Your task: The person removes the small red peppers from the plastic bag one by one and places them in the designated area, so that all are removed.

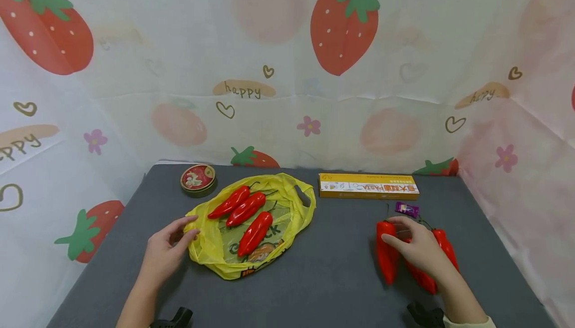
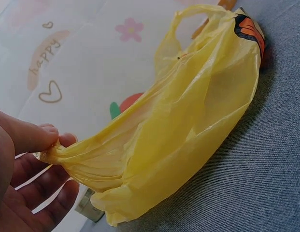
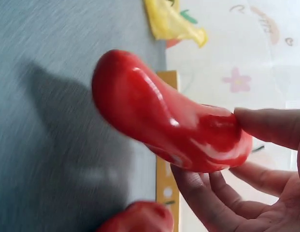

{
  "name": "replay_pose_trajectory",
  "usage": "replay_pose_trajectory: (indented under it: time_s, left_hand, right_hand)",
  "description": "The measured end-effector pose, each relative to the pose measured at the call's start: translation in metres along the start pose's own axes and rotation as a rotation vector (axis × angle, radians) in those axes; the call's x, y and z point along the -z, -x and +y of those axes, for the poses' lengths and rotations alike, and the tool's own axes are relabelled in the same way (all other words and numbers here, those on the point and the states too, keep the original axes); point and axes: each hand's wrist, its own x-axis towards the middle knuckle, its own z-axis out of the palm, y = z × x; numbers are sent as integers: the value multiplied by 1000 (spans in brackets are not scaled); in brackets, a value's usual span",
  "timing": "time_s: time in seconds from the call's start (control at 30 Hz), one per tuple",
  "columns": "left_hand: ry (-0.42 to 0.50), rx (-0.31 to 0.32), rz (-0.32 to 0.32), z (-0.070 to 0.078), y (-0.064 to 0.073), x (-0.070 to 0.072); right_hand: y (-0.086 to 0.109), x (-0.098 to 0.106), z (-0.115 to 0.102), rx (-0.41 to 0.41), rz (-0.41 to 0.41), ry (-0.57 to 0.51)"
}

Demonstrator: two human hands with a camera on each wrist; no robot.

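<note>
My left hand (image 1: 166,250) pinches the left rim of a yellow plastic bag (image 1: 204,245) between thumb and fingers. The left wrist view shows the bag's gathered edge (image 2: 55,153) in that grip. Three glossy red peppers (image 1: 255,234) lie in the spread bag. At the right, my right hand (image 1: 422,248) grips another red pepper (image 1: 386,260) near its stem end, tip hanging down. In the right wrist view this pepper (image 3: 154,104) is off the table, its shadow beside it. More red peppers (image 1: 445,249) lie under and beside the right hand, which partly covers them.
A round red-lidded tin (image 1: 198,179) stands at the back left. Along the back right edge lies a yellow pasta box (image 1: 368,186), with a small purple packet (image 1: 407,209) in front. A strawberry-print cloth (image 1: 287,58) hangs around the grey table (image 1: 328,278).
</note>
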Motion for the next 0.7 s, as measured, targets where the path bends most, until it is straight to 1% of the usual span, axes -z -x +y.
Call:
replay_pose_trajectory:
  time_s: [0.17,0.3,0.5,0.7]
  left_hand:
    - [5,2,-13,0,-1,0]
    - [4,24,-15,0,0,1]
    - [-5,38,-26,1,1,2]
    - [2,45,-26,3,-1,3]
  right_hand:
    - [4,3,6,7,-32,70]
    - [1,1,9,17,-45,104]
    - [-3,-7,13,24,-26,163]
    - [-2,-10,12,-15,23,247]
